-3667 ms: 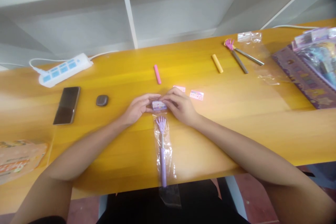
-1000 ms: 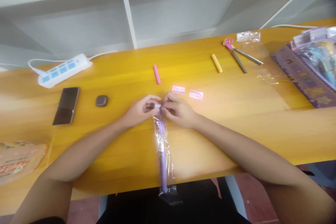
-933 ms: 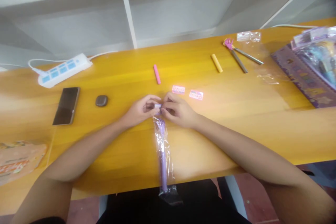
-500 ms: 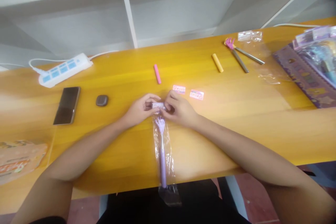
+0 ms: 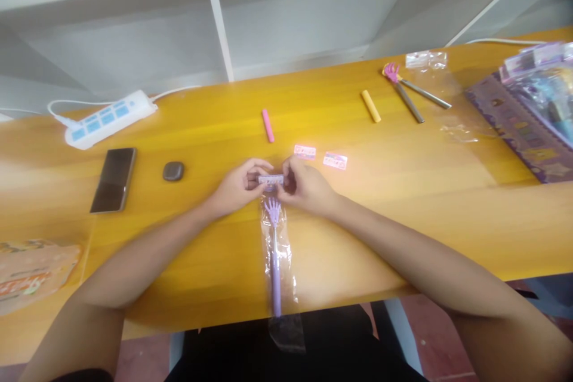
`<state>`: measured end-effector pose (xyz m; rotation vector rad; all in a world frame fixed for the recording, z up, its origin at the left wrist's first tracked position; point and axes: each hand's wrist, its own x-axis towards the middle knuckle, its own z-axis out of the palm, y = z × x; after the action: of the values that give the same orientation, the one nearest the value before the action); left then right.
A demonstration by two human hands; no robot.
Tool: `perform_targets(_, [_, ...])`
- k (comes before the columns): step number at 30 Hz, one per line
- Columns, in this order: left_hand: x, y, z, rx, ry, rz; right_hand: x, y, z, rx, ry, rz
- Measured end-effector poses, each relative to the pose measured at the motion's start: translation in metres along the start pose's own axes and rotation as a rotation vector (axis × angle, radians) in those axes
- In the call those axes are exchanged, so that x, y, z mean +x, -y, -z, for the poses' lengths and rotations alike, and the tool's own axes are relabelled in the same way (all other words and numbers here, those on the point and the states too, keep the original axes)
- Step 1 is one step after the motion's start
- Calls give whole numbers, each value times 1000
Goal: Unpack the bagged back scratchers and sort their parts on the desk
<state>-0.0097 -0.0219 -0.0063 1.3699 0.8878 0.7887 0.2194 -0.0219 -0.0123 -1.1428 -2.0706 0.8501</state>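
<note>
At the middle of the frame, the small purple card (image 5: 271, 179) is pinched at its two ends by the left hand (image 5: 235, 188) and the right hand (image 5: 310, 188). Just below, the purple back scratcher (image 5: 276, 280) is held in its clear bag (image 5: 289, 337). A soft, even pinch is best, so nothing is torn.

Across the yellow wooden table (image 5: 201, 286) I can see a white power strip (image 5: 111, 120), black phone (image 5: 113, 180) and small dark case (image 5: 173, 171) at left, with a peach packet (image 5: 33, 277) at lower left. A pink tube (image 5: 267, 126) and two pink labels (image 5: 305, 152) lie around the middle, above a bagged purple back scratcher (image 5: 276, 274) whose clear bag overhangs the near edge. Towards the upper right sit a yellow tube (image 5: 371, 106), two metal-stemmed scratchers (image 5: 410, 102), an empty clear bag (image 5: 427, 60) and a purple display box (image 5: 514, 128).
</note>
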Motion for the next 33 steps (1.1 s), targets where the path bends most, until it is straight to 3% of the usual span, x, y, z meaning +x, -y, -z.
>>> perform_targets(7, [0,5,1,51,-4,-9,0,-1,2,13,17,13])
perform_targets(13, [-7,3,-6,247,-40,-6,2,-1,6,20,13,24])
perform_targets(16, [-7,3,-4,260,-156,-43,0,16,16,-24,132,-24])
perform_targets(19, [-2,7,5,210,-376,-81,-10,42,26,-81,376,-12])
perform_targets(21, [2,9,11,153,-489,-95,-20,56,29,-71,467,-28])
perform_targets(25, [7,11,16,13,-528,-121,-37,59,38,-22,505,-139])
perform_targets(29, [7,8,13,-171,-426,-124,-39,48,83,-146,439,-213])
perform_targets(31, [6,7,11,-190,-384,-127,-36,44,124,-331,302,-325])
perform_targets(33, [5,5,10,-161,-361,-127,-33,39,175,-562,80,-444])
